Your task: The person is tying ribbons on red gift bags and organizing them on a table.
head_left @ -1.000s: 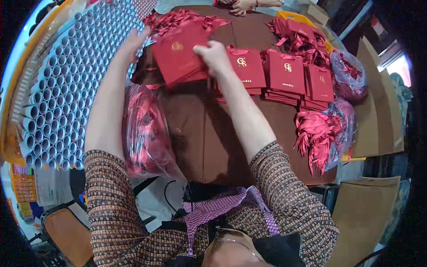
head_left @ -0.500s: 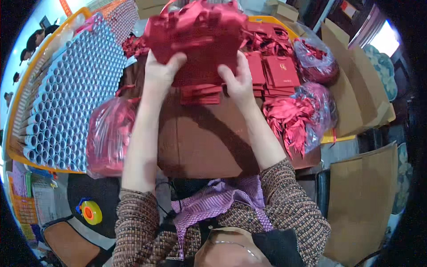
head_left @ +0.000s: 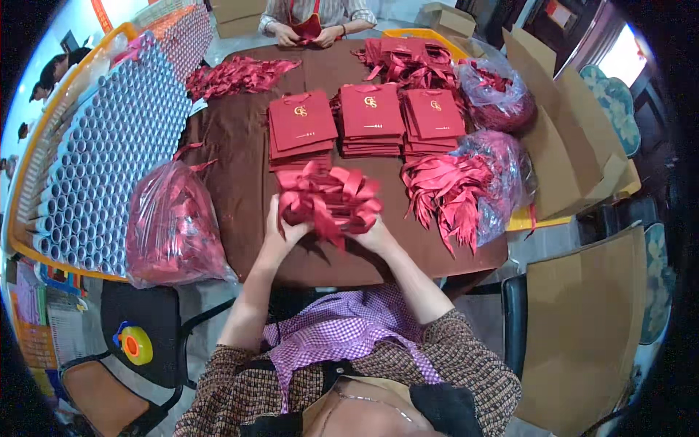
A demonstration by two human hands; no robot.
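Between my hands, near the front of the table, is a bundle of red gift bags (head_left: 329, 200) with its ribbon loops bunched on top. My left hand (head_left: 288, 229) grips its left side and my right hand (head_left: 373, 234) its right; some fingers are hidden behind the ribbons. Just beyond it lie three piles of flat red bags: a left pile (head_left: 301, 124), a middle pile (head_left: 371, 113) and a right pile (head_left: 435, 116). A heap of red ribbons (head_left: 445, 186) spills from a clear plastic bag (head_left: 502, 175) on the right.
More ribbons (head_left: 237, 76) lie at the far left, and ribboned bags (head_left: 408, 58) at the far right. A filled plastic bag (head_left: 175, 233) stands front left beside a crate of blue-white tubes (head_left: 109, 160). Across the brown-covered table (head_left: 240, 146), another person's hands (head_left: 309, 34) hold something red.
The bundle has come down from high over the far side of the table toward me, with both hands still on it. The piles and the person opposite now show.
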